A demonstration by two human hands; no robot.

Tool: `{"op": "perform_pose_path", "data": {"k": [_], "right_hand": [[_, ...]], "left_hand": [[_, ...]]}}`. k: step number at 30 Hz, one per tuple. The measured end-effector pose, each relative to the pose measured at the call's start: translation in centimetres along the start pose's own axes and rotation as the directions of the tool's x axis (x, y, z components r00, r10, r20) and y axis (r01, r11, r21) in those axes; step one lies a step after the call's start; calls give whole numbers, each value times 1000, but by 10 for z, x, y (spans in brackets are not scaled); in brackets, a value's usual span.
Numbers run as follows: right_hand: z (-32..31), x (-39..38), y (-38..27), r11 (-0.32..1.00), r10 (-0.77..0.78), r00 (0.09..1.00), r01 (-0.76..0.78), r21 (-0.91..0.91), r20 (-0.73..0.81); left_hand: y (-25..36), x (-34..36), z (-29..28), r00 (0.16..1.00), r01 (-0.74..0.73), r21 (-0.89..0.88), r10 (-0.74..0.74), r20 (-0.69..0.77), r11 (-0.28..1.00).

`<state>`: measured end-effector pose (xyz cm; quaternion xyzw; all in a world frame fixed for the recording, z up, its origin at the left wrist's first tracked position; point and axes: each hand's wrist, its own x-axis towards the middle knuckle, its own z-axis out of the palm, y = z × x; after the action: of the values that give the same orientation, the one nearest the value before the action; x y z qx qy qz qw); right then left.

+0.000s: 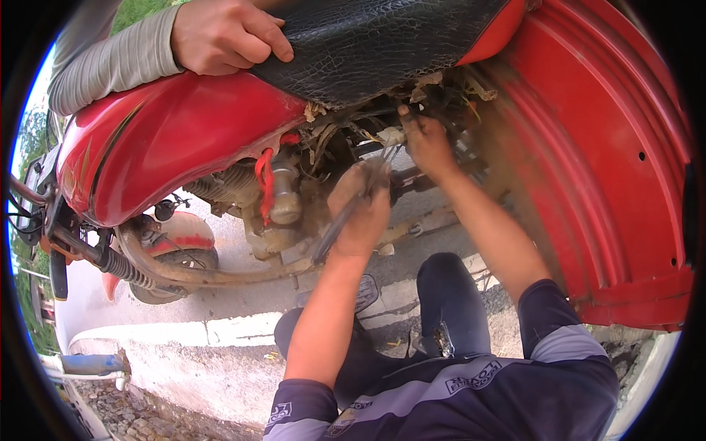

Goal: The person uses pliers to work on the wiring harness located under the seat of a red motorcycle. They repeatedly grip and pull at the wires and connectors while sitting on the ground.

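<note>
- Left hand [362,206]: raised to the side of a red motorcycle, fingers closed around a slim metal tool [340,224]; the handle runs down and to the left below the fingers, while the working end above them is blurred among the parts.
- Right hand [425,140]: reaching up under the seat, fingers [407,117] pushed into a tangle of wires and dry leaves [441,84]; whether they grip anything cannot be told.
- Black seat [368,40]: textured cover, directly above the right fingers and above and to the right of the left fingers.
- Red fuel tank [162,140]: well to the left of the left fingers.
- Engine [276,198]: just left of the left fingers, dusty, with a red cable looped at its top.
- Red fender [610,162]: broad curved panel to the right of the right fingers.
- Another person's hand [224,35]: grey sleeve, resting on the front edge of the seat, above and to the left of both of the worker's hands.
- Front wheel [173,275]: down and far left of the left fingers, standing on the pavement [243,301].
</note>
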<state>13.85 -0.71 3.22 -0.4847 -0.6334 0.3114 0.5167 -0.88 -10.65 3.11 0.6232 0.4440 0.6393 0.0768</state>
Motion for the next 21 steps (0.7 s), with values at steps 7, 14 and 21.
{"op": "perform_pose_path", "data": {"k": [7,14,21], "right_hand": [[-3,-11,-18,998,43,995,-47,47,89],[0,-5,-5,902,205,948,-280,329,244],[-2,-6,-4,797,173,898,-369,478,405]], "left_hand": [[-6,11,-15,762,636,-446,-605,232,630],[-12,-1,-12,946,287,44,-290,142,957],[-5,16,-33,766,639,-300,-622,162,709]]}}
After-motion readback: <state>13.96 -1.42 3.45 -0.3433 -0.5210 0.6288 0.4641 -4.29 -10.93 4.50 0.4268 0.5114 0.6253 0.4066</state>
